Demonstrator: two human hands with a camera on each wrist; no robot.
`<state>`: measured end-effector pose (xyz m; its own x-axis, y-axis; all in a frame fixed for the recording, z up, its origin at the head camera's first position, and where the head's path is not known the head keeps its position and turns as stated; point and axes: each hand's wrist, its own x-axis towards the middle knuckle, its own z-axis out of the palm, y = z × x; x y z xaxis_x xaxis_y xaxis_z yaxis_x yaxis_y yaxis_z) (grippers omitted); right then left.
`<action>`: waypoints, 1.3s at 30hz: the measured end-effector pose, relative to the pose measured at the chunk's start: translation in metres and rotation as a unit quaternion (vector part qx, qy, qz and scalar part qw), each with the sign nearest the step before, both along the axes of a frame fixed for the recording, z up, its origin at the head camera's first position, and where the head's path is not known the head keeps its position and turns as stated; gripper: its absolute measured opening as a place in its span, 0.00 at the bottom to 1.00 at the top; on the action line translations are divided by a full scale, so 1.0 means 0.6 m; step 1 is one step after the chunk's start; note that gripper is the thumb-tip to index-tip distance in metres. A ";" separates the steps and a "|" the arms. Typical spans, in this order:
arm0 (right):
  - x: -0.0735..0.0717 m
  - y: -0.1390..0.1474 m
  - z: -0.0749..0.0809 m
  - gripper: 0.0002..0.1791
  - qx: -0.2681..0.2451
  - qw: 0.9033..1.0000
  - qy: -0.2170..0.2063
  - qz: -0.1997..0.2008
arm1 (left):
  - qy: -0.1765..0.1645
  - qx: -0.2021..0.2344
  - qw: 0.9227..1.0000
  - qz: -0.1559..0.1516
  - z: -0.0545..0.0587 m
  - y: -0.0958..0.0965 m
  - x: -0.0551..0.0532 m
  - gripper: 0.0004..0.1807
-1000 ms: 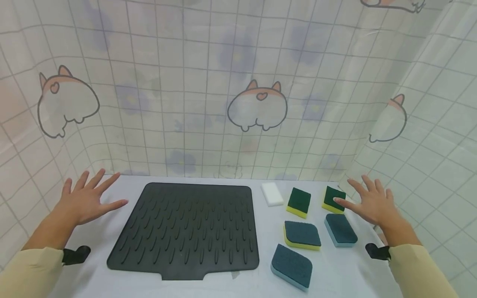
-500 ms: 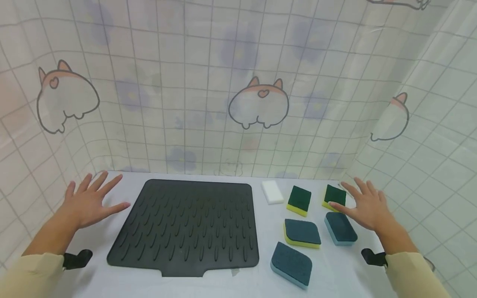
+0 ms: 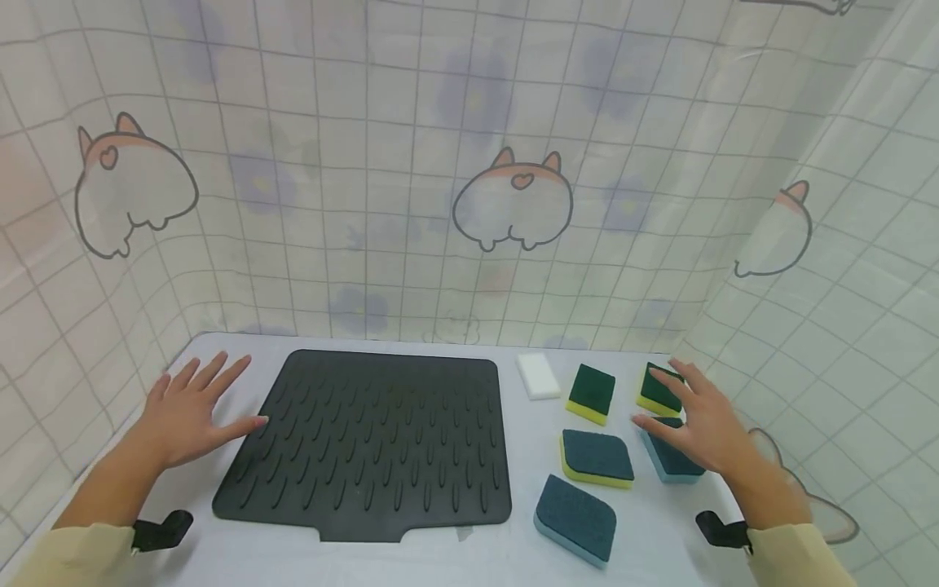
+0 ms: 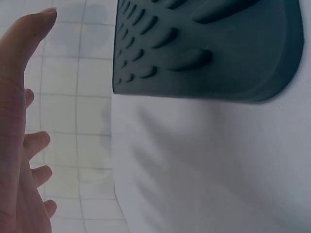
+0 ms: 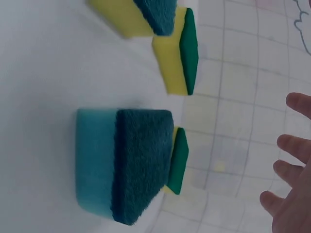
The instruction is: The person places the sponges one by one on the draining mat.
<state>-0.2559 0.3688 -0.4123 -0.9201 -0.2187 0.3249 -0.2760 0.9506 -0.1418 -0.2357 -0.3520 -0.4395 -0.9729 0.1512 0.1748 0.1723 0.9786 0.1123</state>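
My left hand (image 3: pixel 187 420) hovers at the left edge of a black ridged mat (image 3: pixel 367 440), fingers spread and holding nothing. In the left wrist view its thumb stands apart from the mat's corner (image 4: pixel 243 73). Over on the right, my right hand (image 3: pixel 707 424) hangs above a blue sponge with a dark scouring top (image 3: pixel 678 465), which it partly hides. Its fingers are spread, with nothing held. Just past the fingertips lies a small yellow-and-green sponge (image 3: pixel 656 395). The right wrist view shows the blue sponge (image 5: pixel 141 165) on the table, apart from the fingers.
Between mat and right hand lie a white sponge block (image 3: pixel 539 377), another yellow-and-green sponge (image 3: pixel 590 393), a yellow sponge with a dark top (image 3: pixel 597 458) and a second blue sponge (image 3: pixel 575 522). A checked curtain (image 3: pixel 367 204) encloses the back and sides of the white table (image 3: pixel 469 562).
My right hand has moved left and lower, over the blue sponge. My left hand has shifted slightly right toward the mat. The sponges and mat stay put.
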 end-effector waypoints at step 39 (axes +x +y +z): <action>0.093 -0.092 -0.074 0.40 -0.185 0.982 -0.020 0.044 | -0.038 0.163 0.986 -0.015 -0.052 0.046 0.020 0.42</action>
